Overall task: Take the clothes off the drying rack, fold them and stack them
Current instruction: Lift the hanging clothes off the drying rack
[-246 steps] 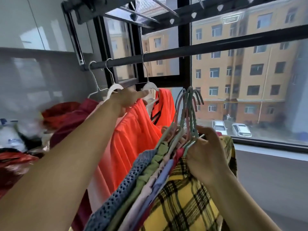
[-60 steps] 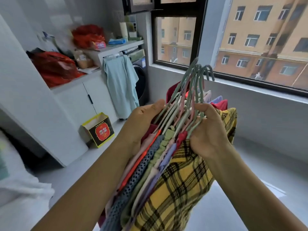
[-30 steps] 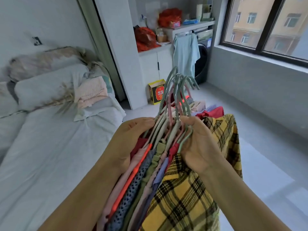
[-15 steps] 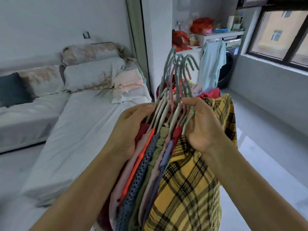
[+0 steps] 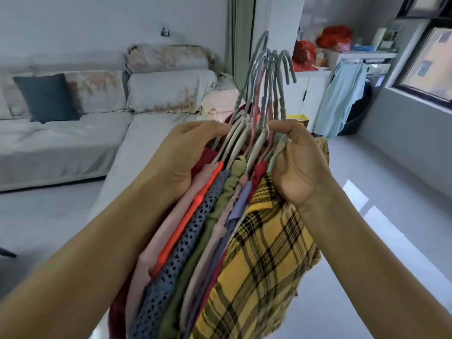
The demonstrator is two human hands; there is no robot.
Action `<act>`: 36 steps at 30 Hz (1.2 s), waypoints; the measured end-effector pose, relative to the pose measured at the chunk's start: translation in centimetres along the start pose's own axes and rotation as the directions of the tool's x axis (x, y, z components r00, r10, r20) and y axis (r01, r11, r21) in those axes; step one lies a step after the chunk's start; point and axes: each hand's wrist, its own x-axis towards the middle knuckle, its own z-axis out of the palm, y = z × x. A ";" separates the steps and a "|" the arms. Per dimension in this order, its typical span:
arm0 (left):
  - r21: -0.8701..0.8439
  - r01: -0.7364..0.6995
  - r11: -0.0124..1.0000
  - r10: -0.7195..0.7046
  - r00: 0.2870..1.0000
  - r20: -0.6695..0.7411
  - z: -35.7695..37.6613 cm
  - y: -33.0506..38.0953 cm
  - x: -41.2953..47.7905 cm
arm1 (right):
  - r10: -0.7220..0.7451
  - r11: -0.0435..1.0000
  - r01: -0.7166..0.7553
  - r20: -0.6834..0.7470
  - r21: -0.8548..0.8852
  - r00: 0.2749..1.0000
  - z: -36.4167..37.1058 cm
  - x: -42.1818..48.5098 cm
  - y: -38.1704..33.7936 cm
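Observation:
I carry a thick bundle of clothes on hangers (image 5: pixel 264 77) in front of me. The yellow plaid shirt (image 5: pixel 259 260) lies on the right of the bundle, with blue, olive, grey-blue knit (image 5: pixel 186 238), orange and pink garments packed to its left. My left hand (image 5: pixel 186 152) grips the left side of the bundle just under the hooks. My right hand (image 5: pixel 298 162) grips the right side at the hanger necks. The drying rack is out of view.
A grey sofa (image 5: pixel 61 140) with a dark cushion (image 5: pixel 46 97) fills the left; its chaise (image 5: pixel 137 148) runs toward me. Folded pink cloth (image 5: pixel 220 101) lies at its far end. White cabinets (image 5: pixel 315 86), a light blue garment (image 5: pixel 342 101) and a window (image 5: pixel 430 64) stand right.
I have turned away from the window and drying rack toward the sofa, still carrying the bundle in both hands. The sofa now fills more of the left side.

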 end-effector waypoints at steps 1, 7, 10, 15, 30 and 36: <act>0.007 0.002 1.000 -0.002 1.000 -0.010 -1.8 0.4 0.6 | 0.005 1.000 -0.005 -0.006 0.013 1.000 1.4 1.0 1.2; -0.010 0.043 0.999 -0.044 0.999 -0.027 -13.1 2.5 3.3 | -0.024 0.999 0.022 0.040 0.045 0.999 9.4 5.9 7.6; -0.036 0.056 0.998 -0.056 0.998 -0.001 -18.5 3.6 4.5 | -0.033 0.999 0.033 0.053 -0.006 0.998 13.6 8.1 10.4; -0.036 0.012 0.999 -0.009 0.996 0.085 -28.3 5.3 6.4 | -0.093 0.995 0.094 0.022 -0.035 0.995 20.6 12.0 16.3; 0.134 -0.080 0.988 0.008 0.883 0.469 -57.1 8.8 15.9 | -0.147 0.985 0.152 0.065 -0.084 0.987 37.8 28.3 33.1; 0.083 -0.031 0.996 0.000 0.933 0.360 -64.7 8.3 24.7 | -0.045 0.995 0.053 0.092 -0.083 0.995 40.5 39.6 36.5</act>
